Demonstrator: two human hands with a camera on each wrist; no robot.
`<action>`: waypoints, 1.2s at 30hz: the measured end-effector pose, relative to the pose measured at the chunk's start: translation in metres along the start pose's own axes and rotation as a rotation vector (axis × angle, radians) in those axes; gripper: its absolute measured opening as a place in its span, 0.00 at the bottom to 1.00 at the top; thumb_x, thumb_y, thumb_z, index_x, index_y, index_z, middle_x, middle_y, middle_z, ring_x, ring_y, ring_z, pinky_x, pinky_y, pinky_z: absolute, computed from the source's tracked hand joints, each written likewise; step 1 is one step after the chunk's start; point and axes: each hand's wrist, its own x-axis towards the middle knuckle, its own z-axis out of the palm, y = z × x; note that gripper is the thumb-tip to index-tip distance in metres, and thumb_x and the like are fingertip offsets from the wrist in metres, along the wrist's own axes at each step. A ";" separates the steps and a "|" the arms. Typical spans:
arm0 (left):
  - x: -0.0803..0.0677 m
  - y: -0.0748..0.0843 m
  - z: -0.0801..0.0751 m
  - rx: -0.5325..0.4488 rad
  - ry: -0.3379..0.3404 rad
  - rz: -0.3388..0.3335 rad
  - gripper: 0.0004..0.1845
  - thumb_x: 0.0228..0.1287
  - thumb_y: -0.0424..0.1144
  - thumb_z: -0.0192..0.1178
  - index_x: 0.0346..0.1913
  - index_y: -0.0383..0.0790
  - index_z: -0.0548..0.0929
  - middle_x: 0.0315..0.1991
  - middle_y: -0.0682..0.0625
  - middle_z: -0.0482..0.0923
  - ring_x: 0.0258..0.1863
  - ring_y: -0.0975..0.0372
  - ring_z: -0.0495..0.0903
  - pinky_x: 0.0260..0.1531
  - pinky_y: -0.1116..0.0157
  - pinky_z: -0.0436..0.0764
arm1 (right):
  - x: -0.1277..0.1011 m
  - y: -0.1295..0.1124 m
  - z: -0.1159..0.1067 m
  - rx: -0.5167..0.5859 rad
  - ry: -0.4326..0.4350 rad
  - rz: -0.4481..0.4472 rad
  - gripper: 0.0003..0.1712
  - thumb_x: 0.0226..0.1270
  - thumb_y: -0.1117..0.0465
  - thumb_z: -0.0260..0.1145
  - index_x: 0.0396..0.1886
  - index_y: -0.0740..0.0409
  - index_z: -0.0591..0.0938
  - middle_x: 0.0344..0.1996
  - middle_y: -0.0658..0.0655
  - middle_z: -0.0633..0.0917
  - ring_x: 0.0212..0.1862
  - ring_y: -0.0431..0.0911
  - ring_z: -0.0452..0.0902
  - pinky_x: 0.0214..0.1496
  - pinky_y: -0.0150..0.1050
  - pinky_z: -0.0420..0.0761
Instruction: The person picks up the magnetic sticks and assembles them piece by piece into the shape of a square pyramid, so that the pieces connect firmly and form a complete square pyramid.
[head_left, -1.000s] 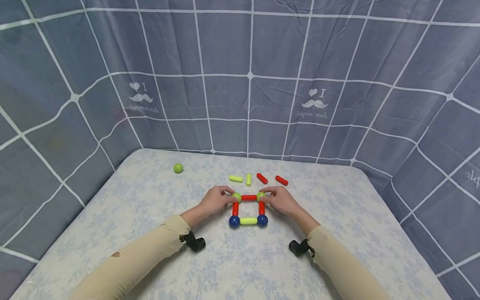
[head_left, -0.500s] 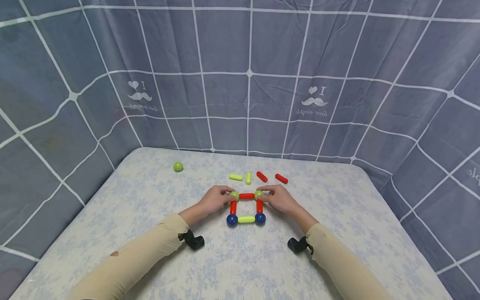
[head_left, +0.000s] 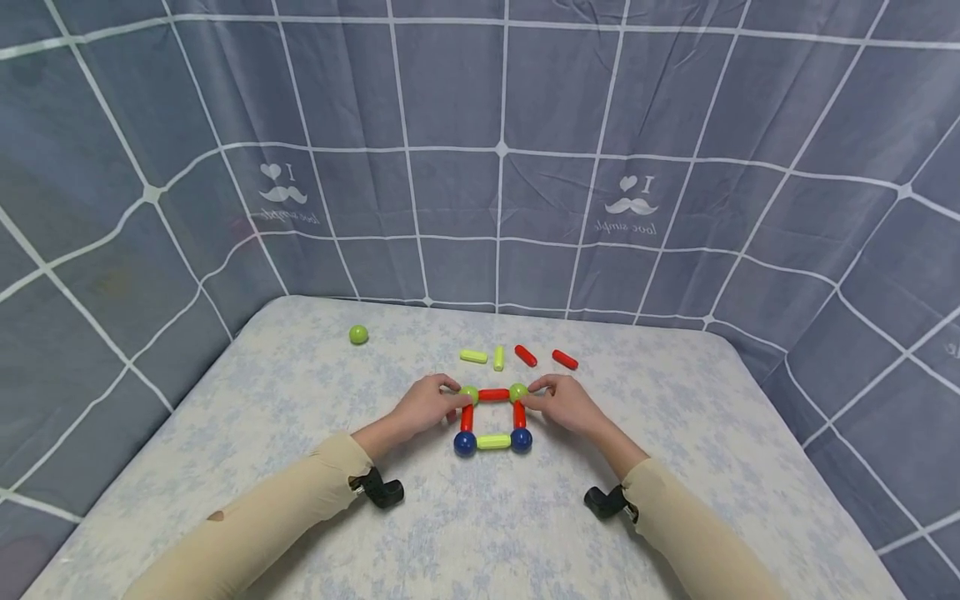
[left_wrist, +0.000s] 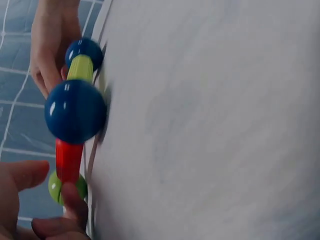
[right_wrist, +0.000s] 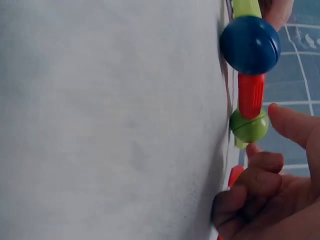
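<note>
Grey-blue cloth with a white grid hangs all round as a backdrop (head_left: 480, 125), and below it lies a pale, blue-flecked tablecloth (head_left: 300, 417). On that cloth, near the middle, sits a flat square frame (head_left: 492, 416) of toy rods and balls: a red rod (head_left: 493, 394) along the far side between two green balls, a red rod down each side, and a yellow-green rod (head_left: 493, 442) along the near side between two blue balls (head_left: 465, 443). The left hand (head_left: 423, 404) rests at the far left corner, thumb and fingertips pinching the left green ball (head_left: 469, 394); the left wrist view shows the thumb and a curled finger closed about that ball (left_wrist: 66, 186). The right hand (head_left: 564, 402) mirrors it at the far right corner, and its fingertips touch the right green ball (head_left: 518, 392); in the right wrist view the thumb stands just off the ball (right_wrist: 249, 127) while the other fingers curl below it, so a firm pinch cannot be confirmed there. Beyond the frame lie two loose yellow-green rods (head_left: 473, 357) and two loose red rods (head_left: 525, 356), well apart from a lone green ball (head_left: 358, 335) at the far left. Beige sleeves (head_left: 285, 517) cover both forearms, each with a black wrist mount (head_left: 378, 490).
</note>
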 end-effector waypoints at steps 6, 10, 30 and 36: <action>-0.017 0.006 0.002 0.147 -0.022 -0.040 0.22 0.54 0.59 0.60 0.18 0.45 0.83 0.15 0.51 0.77 0.12 0.64 0.61 0.14 0.68 0.58 | -0.012 -0.006 0.004 -0.090 -0.022 0.011 0.20 0.53 0.41 0.67 0.20 0.52 0.83 0.10 0.49 0.68 0.17 0.43 0.62 0.20 0.34 0.58; -0.018 0.008 0.005 0.149 -0.058 -0.034 0.22 0.54 0.56 0.62 0.12 0.44 0.81 0.11 0.52 0.75 0.09 0.66 0.57 0.12 0.69 0.55 | -0.015 -0.008 0.007 -0.106 -0.053 -0.011 0.21 0.56 0.44 0.66 0.15 0.54 0.82 0.08 0.47 0.64 0.15 0.42 0.58 0.18 0.34 0.55; -0.018 0.008 0.010 0.077 -0.001 -0.029 0.24 0.60 0.50 0.59 0.09 0.43 0.74 0.07 0.56 0.63 0.08 0.66 0.54 0.10 0.69 0.52 | -0.017 -0.011 0.006 -0.091 -0.074 -0.024 0.20 0.57 0.47 0.66 0.16 0.56 0.81 0.09 0.47 0.65 0.15 0.41 0.58 0.18 0.34 0.55; -0.019 0.008 0.010 0.111 -0.004 -0.025 0.25 0.60 0.52 0.59 0.10 0.43 0.75 0.08 0.56 0.65 0.08 0.66 0.57 0.11 0.69 0.54 | -0.017 -0.010 0.006 -0.098 -0.070 -0.003 0.19 0.57 0.46 0.66 0.16 0.54 0.82 0.09 0.47 0.65 0.15 0.42 0.59 0.18 0.34 0.55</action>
